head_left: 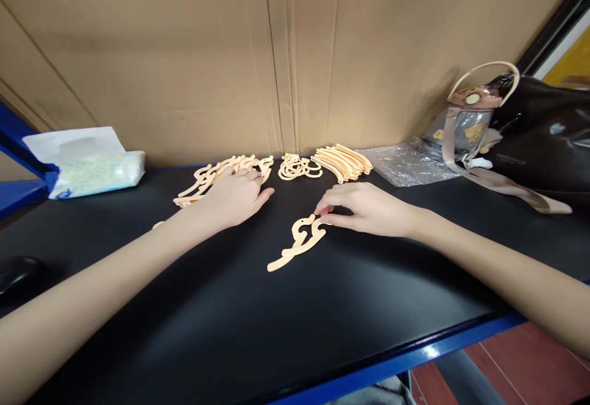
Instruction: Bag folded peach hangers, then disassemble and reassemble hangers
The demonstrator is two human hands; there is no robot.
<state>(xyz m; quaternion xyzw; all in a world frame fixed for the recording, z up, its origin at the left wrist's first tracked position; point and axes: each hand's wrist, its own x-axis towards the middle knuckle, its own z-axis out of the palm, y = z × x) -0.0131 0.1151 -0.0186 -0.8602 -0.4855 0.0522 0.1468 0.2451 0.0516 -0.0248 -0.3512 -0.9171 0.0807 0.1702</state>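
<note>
My left hand (239,196) lies over a pile of cream plastic hanger arms (201,185), its thumb stretched out to the side and its fingertips partly hidden at the pile. Nothing shows in its grasp. At the centre of the table, two curved hanger arms with hook-like ends (302,242) lie overlapping on the black surface. My right hand (354,207) pinches their upper right end between thumb and fingers; the fingers cover part of that end.
Behind the hands sit loose hanger hooks (297,168) and a stack of straighter hanger bars (343,162). A clear plastic bag (410,165), strapped bottle (470,125) and dark leather bag (548,141) stand right. A tissue pack (99,171) and black mouse (21,276) lie left. Cardboard (184,55) rises behind.
</note>
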